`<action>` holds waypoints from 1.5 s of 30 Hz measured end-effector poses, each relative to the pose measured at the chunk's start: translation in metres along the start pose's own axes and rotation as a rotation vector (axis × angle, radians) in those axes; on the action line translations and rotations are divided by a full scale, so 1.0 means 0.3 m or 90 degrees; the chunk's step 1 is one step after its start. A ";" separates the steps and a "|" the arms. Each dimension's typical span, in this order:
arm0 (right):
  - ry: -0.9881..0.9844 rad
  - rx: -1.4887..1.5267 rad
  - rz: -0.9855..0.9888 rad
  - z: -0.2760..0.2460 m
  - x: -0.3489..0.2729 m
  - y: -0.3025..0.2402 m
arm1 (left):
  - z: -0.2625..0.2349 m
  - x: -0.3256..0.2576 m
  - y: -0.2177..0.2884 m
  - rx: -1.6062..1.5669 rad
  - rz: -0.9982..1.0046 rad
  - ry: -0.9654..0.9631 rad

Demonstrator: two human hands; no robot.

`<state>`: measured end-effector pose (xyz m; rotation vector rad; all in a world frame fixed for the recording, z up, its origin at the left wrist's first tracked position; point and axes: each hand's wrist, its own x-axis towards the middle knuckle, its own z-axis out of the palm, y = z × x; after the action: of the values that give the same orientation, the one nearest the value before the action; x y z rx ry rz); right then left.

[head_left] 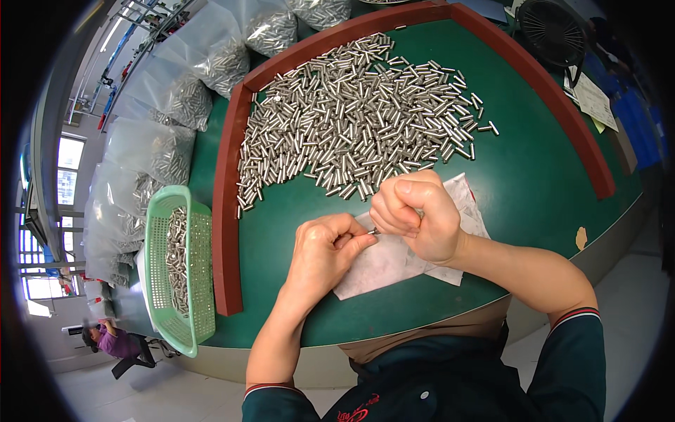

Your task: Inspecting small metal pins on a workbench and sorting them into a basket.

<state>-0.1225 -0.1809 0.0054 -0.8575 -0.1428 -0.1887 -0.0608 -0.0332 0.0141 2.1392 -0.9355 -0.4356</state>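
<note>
My left hand (318,252) pinches a small metal pin (373,231) between thumb and fingertips, and only its end shows. Close against that end is my right hand (424,216), curled into a fist with the thumb on top. Whatever the right fingers hold is hidden inside them. Beneath both hands lies a stained whitish cloth or paper sheet (380,271) on the green tabletop (274,243). Just beyond them spreads a large heap of short, shiny metal pins (351,116), some scattered loose at its right edge.
A dark red wooden rim (226,211) borders the table on the left, back and right. Outside it, at left, stands a green plastic basket (202,281) part-filled with pins. Several clear bags of pins (172,155) line the far left; a black fan (552,32) stands back right.
</note>
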 end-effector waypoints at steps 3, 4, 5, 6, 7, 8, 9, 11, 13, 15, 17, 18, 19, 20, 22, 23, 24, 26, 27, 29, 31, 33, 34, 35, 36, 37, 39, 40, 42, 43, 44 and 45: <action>0.004 -0.012 -0.003 0.003 0.001 0.003 | -0.001 0.002 0.004 0.008 -0.005 -0.006; 0.003 -0.022 -0.005 0.003 0.000 0.004 | -0.001 0.003 0.005 0.002 -0.004 -0.007; 0.004 -0.022 -0.005 0.003 -0.001 0.003 | -0.001 0.004 0.005 -0.003 -0.003 -0.008; 0.003 -0.034 -0.009 0.005 -0.002 0.003 | -0.001 0.004 0.005 -0.002 -0.005 -0.008; 0.003 -0.047 -0.012 0.007 -0.002 0.003 | -0.001 0.005 0.006 -0.006 -0.005 -0.011; 0.003 -0.046 -0.012 0.008 -0.003 0.004 | -0.001 0.006 0.007 -0.010 -0.005 -0.014; 0.004 -0.065 -0.018 0.010 -0.005 0.006 | 0.000 0.006 0.006 -0.009 -0.006 -0.015; 0.006 -0.084 -0.024 0.018 -0.008 0.009 | 0.003 0.007 0.002 -0.013 -0.014 -0.012; 0.018 -0.115 -0.025 0.027 -0.014 0.010 | 0.008 0.007 -0.002 -0.017 -0.018 -0.010; 0.023 -0.137 -0.023 0.029 -0.013 0.012 | 0.011 0.009 -0.002 -0.022 -0.019 -0.009; 0.028 -0.161 -0.024 0.033 -0.015 0.004 | 0.010 0.012 0.004 -0.052 -0.012 -0.006; 0.028 -0.146 -0.018 0.033 -0.009 0.007 | 0.003 0.012 0.005 -0.048 -0.012 -0.002; 0.027 -0.131 -0.013 0.034 -0.002 0.007 | -0.006 0.009 0.012 -0.020 -0.010 -0.007; 0.024 -0.107 -0.006 0.023 0.001 0.010 | -0.016 0.005 0.016 0.008 -0.009 -0.011; 0.039 -0.020 0.029 0.006 -0.001 0.002 | -0.023 0.006 0.011 -0.054 -0.031 -0.024; 0.037 -0.013 0.035 0.001 0.001 -0.007 | -0.038 0.013 0.020 -0.117 -0.064 -0.026; 0.031 0.001 0.042 0.003 0.004 -0.006 | -0.052 0.014 -0.006 -0.270 -0.111 -0.012; 0.017 0.004 0.044 0.003 0.004 0.002 | -0.079 0.022 -0.053 -0.720 -0.130 -0.058; 0.011 0.004 0.046 0.006 0.003 -0.002 | -0.086 0.027 -0.070 -0.800 -0.134 -0.072; 0.014 0.013 0.045 0.005 -0.005 -0.004 | -0.087 0.032 -0.094 -0.886 -0.157 -0.089; 0.022 0.013 0.049 0.007 -0.006 -0.002 | -0.085 0.034 -0.103 -0.892 -0.172 -0.095; 0.019 0.007 0.050 0.004 -0.006 0.002 | -0.091 0.035 -0.087 -0.904 -0.204 -0.039; 0.022 0.006 0.052 0.004 -0.006 0.003 | -0.094 0.038 -0.080 -0.915 -0.223 -0.005; 0.019 0.007 0.051 0.004 -0.002 0.003 | -0.094 0.044 -0.089 -0.941 -0.221 0.029; 0.019 0.002 0.049 0.007 -0.002 -0.002 | -0.100 0.043 -0.103 -0.870 -0.174 0.041; 0.019 -0.003 0.048 0.008 -0.002 -0.005 | -0.107 0.042 -0.114 -0.798 -0.129 0.053; 0.020 -0.006 0.048 0.009 0.000 -0.008 | -0.096 0.049 -0.097 -0.483 -0.138 0.143; 0.021 -0.008 0.048 0.010 0.001 -0.009 | -0.084 0.056 -0.077 -0.306 -0.114 0.186; 0.025 -0.012 0.047 0.013 0.002 -0.010 | -0.065 0.062 -0.088 -0.130 -0.058 0.178; 0.028 -0.016 0.046 0.013 0.003 -0.011 | -0.052 0.064 -0.084 -0.054 -0.041 0.177; 0.029 -0.017 0.045 0.013 0.003 -0.012 | -0.044 0.070 -0.077 0.054 0.019 0.172; 0.031 -0.017 0.046 0.011 0.003 -0.011 | -0.044 0.073 -0.067 0.054 0.021 0.172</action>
<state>-0.1225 -0.1806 0.0101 -0.8833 -0.0642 -0.1437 -0.0287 -0.0336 0.0076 2.1877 -0.8453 -0.0873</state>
